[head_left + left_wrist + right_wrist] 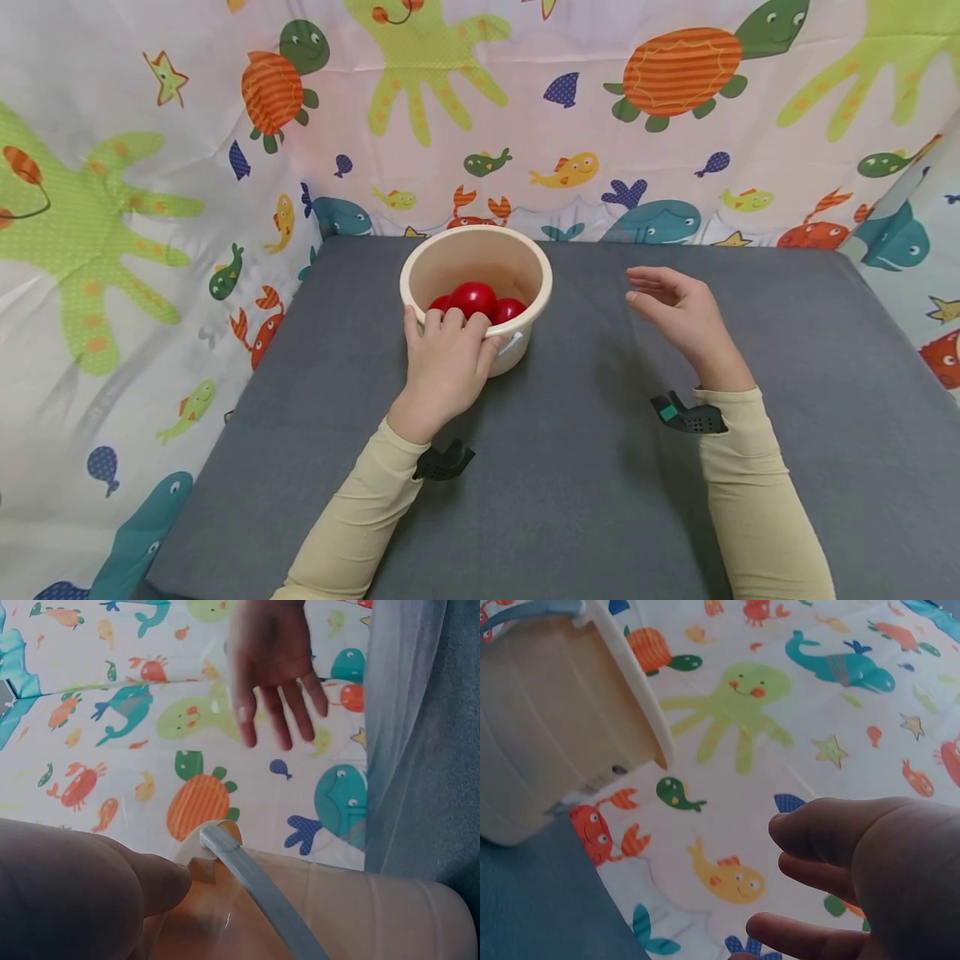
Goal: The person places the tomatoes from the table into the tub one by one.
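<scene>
A cream plastic bucket (476,242) stands on the grey table, with several shiny red round things (472,298) inside; their exact kind is unclear. My left hand (448,358) grips the near rim, its fingers curled over the edge. From the left wrist, the bucket (360,900) and its grey-blue handle (259,892) fill the lower part of the view. To the right of the bucket my right hand (678,312) hovers above the table, fingers loosely bent and holding nothing. The right wrist view has the bucket (562,720) at the left, apart from the right hand (900,877).
The grey table (570,500) extends around the bucket on every side. A white curtain (517,183) printed with sea animals hangs behind the far edge and along both sides. Each wrist carries a black strap-on device (688,414).
</scene>
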{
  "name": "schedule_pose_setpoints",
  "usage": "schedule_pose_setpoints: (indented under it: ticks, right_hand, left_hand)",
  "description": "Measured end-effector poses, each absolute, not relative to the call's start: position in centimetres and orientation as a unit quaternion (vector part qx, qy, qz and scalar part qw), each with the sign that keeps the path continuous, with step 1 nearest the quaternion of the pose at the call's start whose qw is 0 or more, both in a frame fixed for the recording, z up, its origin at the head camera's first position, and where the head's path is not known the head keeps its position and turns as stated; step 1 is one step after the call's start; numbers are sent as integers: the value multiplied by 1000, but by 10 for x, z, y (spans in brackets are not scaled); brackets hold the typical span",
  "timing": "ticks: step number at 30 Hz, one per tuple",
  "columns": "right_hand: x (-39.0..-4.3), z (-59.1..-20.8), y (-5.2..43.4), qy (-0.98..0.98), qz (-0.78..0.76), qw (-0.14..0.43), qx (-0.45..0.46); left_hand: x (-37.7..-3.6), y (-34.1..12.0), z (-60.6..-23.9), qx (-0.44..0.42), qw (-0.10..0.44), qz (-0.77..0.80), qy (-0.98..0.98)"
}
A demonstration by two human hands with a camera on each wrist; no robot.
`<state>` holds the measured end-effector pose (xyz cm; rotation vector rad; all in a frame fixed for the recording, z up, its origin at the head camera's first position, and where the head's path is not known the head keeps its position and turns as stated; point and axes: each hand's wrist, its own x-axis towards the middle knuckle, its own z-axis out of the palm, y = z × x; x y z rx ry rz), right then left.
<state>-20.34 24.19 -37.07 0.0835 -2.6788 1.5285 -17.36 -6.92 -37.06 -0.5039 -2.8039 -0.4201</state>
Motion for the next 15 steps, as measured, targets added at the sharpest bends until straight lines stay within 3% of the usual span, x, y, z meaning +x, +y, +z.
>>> schedule_pose_setpoints:
  ticks: [15]
  right_hand:
    - [-185,-387,288,-866,493,75,-15]
  left_hand:
    - [-174,-69,-370,-169,124,-145,-967]
